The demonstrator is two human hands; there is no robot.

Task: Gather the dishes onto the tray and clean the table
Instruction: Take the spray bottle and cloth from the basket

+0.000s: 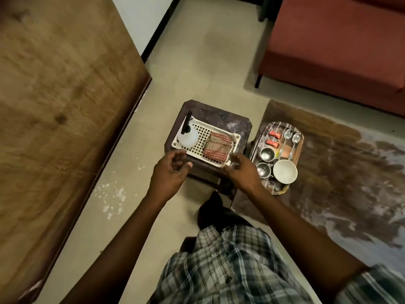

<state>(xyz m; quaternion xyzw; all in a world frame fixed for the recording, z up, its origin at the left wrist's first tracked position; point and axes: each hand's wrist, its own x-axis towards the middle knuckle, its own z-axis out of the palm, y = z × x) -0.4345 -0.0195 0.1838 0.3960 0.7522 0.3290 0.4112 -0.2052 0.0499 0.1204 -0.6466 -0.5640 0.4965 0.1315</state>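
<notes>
A white perforated basket (219, 132) sits on a dark brown stool (232, 123); it holds a clear spray bottle with a black nozzle (189, 137) and a folded red-checked cloth (217, 148). To its right, an oval tray (300, 137) on a small table carries two steel cups (266, 154), a white bowl (285, 171), two spoons (292, 137) and two red sachets (273, 138). My left hand (171, 172) hovers open just before the basket's near left corner. My right hand (241, 170) touches the basket's near right corner, its fingers curled at the rim.
A large wooden table top (57, 106) fills the left side. A red sofa (337, 40) stands at the back right. A patterned rug (350, 183) lies under the tray's table. White specks dot the floor (114, 194) near the big table's edge.
</notes>
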